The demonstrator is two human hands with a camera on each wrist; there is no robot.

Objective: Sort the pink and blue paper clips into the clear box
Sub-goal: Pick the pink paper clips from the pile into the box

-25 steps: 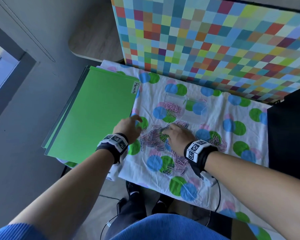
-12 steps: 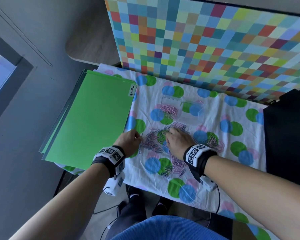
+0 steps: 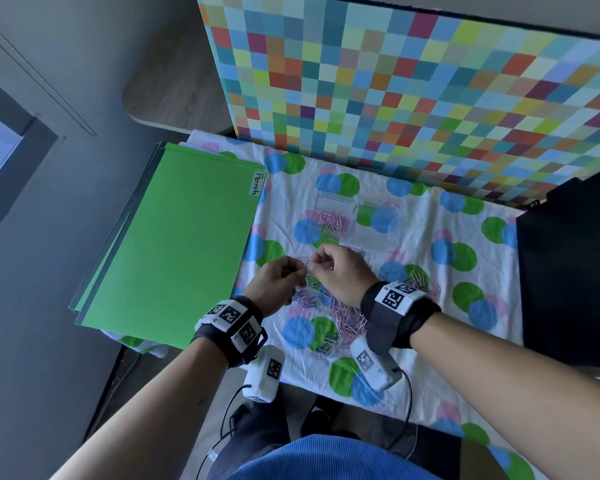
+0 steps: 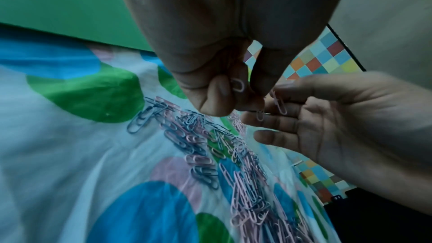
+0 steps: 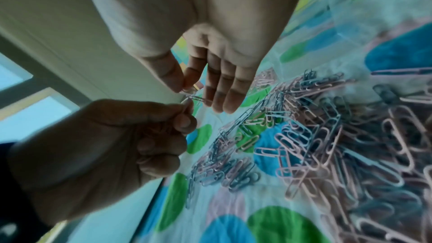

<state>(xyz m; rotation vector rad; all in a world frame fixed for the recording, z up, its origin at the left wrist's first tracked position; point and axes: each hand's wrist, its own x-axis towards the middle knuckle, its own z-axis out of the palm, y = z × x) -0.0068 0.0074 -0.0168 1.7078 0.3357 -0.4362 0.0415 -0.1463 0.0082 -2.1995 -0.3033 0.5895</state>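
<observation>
Both hands are raised just above the heap of paper clips (image 3: pixel 340 317), meeting fingertip to fingertip. The left hand (image 3: pixel 278 282) pinches a pink clip (image 4: pixel 238 85) between thumb and curled fingers. The right hand (image 3: pixel 340 271) pinches the tangled clips (image 5: pixel 194 96) between thumb and forefinger, its other fingers straight. The clear box (image 3: pixel 357 220) lies just beyond the hands on the spotted cloth (image 3: pixel 430 368), pink clips in its left compartment. A green folder (image 3: pixel 174 244) lies left of the hands.

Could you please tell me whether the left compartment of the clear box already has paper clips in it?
Partly filled: the clear plastic box holds a heap of pink paper clips in its left compartment; the cloth's dots show through the right one.
</observation>
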